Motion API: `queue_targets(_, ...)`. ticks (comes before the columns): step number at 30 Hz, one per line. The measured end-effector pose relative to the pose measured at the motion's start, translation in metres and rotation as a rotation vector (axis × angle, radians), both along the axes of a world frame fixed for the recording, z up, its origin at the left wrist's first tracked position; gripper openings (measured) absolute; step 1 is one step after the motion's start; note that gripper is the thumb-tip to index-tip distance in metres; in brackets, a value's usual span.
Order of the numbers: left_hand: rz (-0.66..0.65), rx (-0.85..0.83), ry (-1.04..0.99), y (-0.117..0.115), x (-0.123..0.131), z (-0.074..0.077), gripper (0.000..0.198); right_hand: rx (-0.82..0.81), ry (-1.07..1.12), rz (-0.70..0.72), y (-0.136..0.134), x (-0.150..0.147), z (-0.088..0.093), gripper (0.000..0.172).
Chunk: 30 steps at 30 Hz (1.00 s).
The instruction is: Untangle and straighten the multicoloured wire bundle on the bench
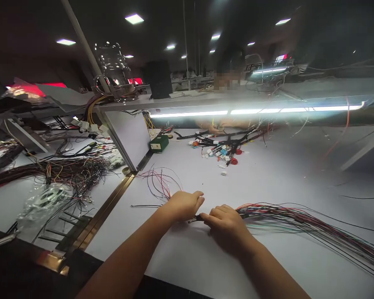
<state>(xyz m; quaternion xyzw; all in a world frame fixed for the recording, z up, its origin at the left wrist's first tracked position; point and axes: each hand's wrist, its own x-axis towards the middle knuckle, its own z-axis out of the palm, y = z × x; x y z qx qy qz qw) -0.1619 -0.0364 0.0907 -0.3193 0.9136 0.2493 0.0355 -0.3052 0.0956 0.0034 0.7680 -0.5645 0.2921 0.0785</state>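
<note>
A long bundle of thin wires (293,218), mostly black and red with some green, runs across the white table from the right edge to my hands. My right hand (226,224) is closed around the bundle, where a dark wrapped stretch shows beside the fingers. Just left of it, my left hand (183,205) is closed on the same wires, its thumb side raised. Beyond my left hand the loose ends (162,182) fan out in red, black and pale strands. One dark wire (146,206) points left. My palms hide the wires inside them.
A taped harness with connectors (224,151) lies at the back, near another person's hands (218,126). A green box (159,143) stands by the white divider (124,133). Left of the metal strip (107,205) are wire piles (77,170), a plastic bag (45,201) and a pronged rack (71,232).
</note>
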Motion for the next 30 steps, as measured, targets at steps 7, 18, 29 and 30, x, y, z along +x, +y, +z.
queue_targets(7, -0.097, 0.412, -0.04, -0.014, -0.002, -0.008, 0.053, -0.035, 0.093, -0.01, 0.001, 0.001, 0.005, 0.041)
queue_targets(18, -0.034, 0.736, -0.026, -0.026, -0.002, -0.009, 0.053, -0.063, 0.091, 0.039, 0.001, 0.002, 0.004, 0.051)
queue_targets(29, -0.049, 0.85, 0.155, -0.032, 0.003, -0.017, 0.052, -0.017, 0.084, 0.028, 0.001, 0.004, 0.003, 0.049)
queue_targets(30, -0.036, 0.828, 0.19, -0.031, 0.005, -0.017, 0.051, -0.001, 0.07, 0.02, 0.001, 0.004, 0.002, 0.05)
